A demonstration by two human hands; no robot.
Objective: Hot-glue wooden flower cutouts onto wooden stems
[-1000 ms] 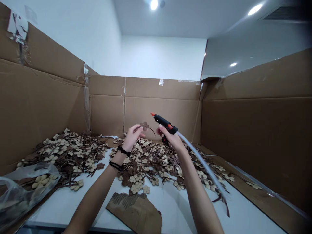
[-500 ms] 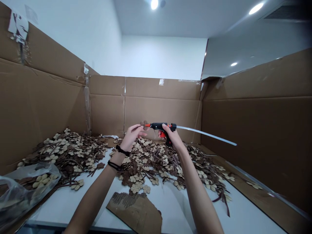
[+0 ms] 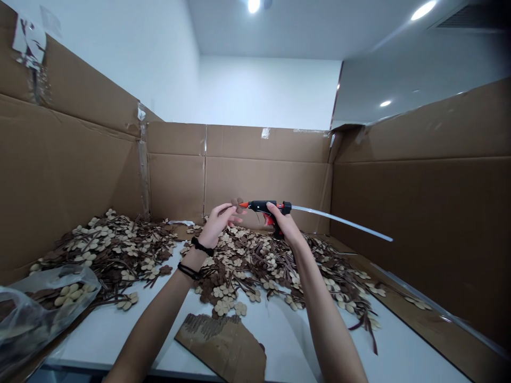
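Note:
Between the fingertips of my left hand (image 3: 217, 223) is a brown flower (image 3: 237, 202) with a thin dark stem. My right hand (image 3: 282, 221) is wrapped round the handle of a black and orange glue gun (image 3: 261, 205). The gun's orange nozzle points left and meets the flower's middle; whether it touches or sits just in front I cannot tell. A long translucent glue stick (image 3: 343, 219) sticks out of the gun's back end, drooping to the right. Below both hands lies a heap of beige and brown flowers with stems (image 3: 239, 255).
Cardboard walls (image 3: 263, 175) enclose the white table (image 3: 291, 340) on three sides. Another flower heap (image 3: 131, 239) lies at the left, behind a clear plastic bag (image 3: 51, 319) with more flowers. A torn cardboard piece (image 3: 227, 346) rests at the front edge.
Both hands, the flower and the glue gun have shifted very slightly to the right in view. The grips on them look the same.

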